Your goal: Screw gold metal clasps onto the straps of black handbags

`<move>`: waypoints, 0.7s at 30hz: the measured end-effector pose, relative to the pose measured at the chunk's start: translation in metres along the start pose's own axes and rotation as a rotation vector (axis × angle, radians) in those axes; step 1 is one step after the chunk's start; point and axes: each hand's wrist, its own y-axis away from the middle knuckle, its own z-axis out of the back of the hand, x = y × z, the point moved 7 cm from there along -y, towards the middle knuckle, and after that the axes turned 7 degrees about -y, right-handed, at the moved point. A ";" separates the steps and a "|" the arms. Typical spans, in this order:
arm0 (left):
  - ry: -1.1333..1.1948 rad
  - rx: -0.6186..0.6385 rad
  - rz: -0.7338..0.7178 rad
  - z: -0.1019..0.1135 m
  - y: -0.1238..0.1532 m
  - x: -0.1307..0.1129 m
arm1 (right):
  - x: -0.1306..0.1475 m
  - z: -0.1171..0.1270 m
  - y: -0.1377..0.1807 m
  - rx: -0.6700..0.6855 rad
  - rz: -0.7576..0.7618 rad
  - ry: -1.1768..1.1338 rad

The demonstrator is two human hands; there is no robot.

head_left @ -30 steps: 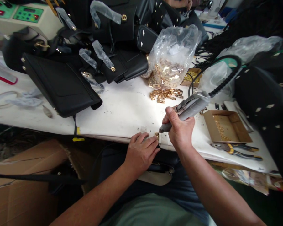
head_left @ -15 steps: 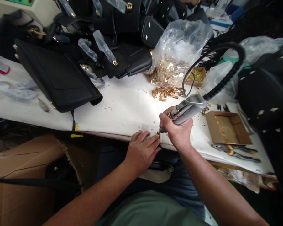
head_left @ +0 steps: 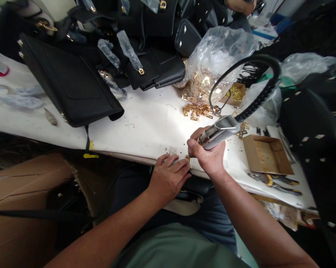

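A grey power screwdriver with a black hose is gripped in my right hand, thumb and fingers wrapped round its body. Its tip points down at a small gold metal fitting at the table's front edge; my hand partly covers the tip. From the other side, my left hand steadies the fitting, fingertips pressed against it. Below the edge, a dark bag with a pale strap rests on my lap, partly under the left hand.
Black handbags crowd the back left. A clear plastic bag of gold fittings stands behind a loose pile of them. At right are a cardboard box of tiny gold pieces and yellow-black pliers. The screwdriver's hose arches above.
The screwdriver has tilted slightly and its hose has swung a little left. My right hand has shifted slightly left; my left hand stays at the fitting. The view has shifted slightly.
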 end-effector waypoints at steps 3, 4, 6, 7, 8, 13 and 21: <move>0.026 -0.022 0.023 0.000 0.000 0.003 | -0.007 0.005 -0.001 0.020 -0.036 -0.034; 0.032 -0.036 0.038 0.001 -0.001 0.004 | -0.009 0.008 -0.001 0.006 -0.050 -0.039; 0.038 -0.070 0.077 0.002 -0.001 0.007 | -0.013 0.013 -0.001 -0.034 -0.067 -0.052; 0.039 -0.081 0.093 0.002 -0.001 0.008 | -0.014 0.015 -0.001 -0.045 -0.071 -0.060; 0.038 -0.088 0.106 0.002 0.000 0.009 | -0.015 0.016 -0.002 -0.050 -0.074 -0.069; -0.003 -0.119 0.163 0.003 0.003 0.007 | -0.021 0.019 -0.003 -0.052 -0.087 -0.111; -0.036 -0.155 0.136 0.007 0.002 0.001 | -0.028 0.024 -0.005 -0.093 -0.085 -0.134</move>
